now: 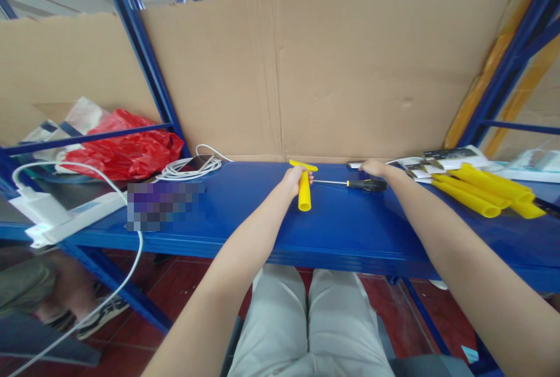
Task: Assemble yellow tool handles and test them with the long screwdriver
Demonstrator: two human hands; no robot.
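Observation:
My left hand (293, 181) is closed around a yellow plastic handle (304, 193), a hollow tube with a wider crosspiece at its far end. The tube's round open end faces me. Beside it on the blue tabletop lies a screwdriver (371, 184) with a black handle, its thin shaft pointing left toward my left hand. Beyond the screwdriver, near the cardboard, my right hand (374, 168) has its fingers at a small flat white-and-dark piece (353, 164). One end of that piece sticks out to the left; the fingers hide the rest.
Several yellow tubes (485, 190) lie at the right beside flat white-and-black packets (455, 158). Cardboard (350, 73) walls off the back. At left are a coiled white cable (188, 168), a red plastic bag (131, 143) and a power strip (83, 216). Another person's leg (65, 283) shows below.

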